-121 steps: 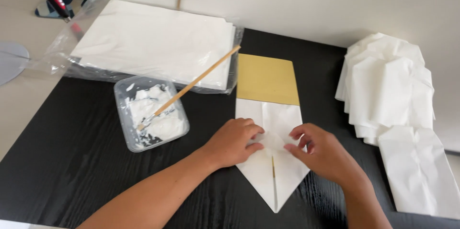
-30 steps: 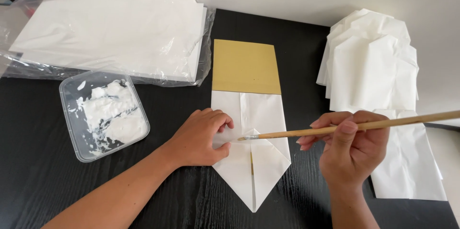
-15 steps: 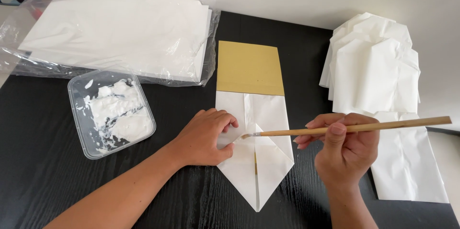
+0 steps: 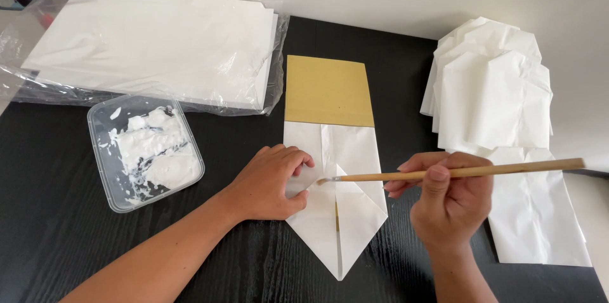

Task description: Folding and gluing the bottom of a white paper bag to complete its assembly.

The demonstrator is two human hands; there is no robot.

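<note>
A white paper [image 4: 346, 214], folded to a point at its near end, lies on the black table [image 4: 57, 233] over a tan cardboard sheet [image 4: 328, 90]. My left hand [image 4: 269, 182] presses down the paper's left flap with bent fingers. My right hand [image 4: 447, 204] grips a long wooden brush [image 4: 457, 173] held almost level. The brush tip touches the paper's middle, just right of my left fingers. A clear plastic tub [image 4: 144, 151] with white paste in it stands left of my left hand.
A stack of white paper sheets [image 4: 152, 39] in a clear plastic wrap lies at the back left. A pile of folded white paper pieces [image 4: 491, 97] sits at the right, with another flat white piece [image 4: 539, 220] below it.
Four seconds ago both hands pressed the paper and the brush lay in the tub. Now my right hand holds the brush, and its tip has come down onto the fold.
</note>
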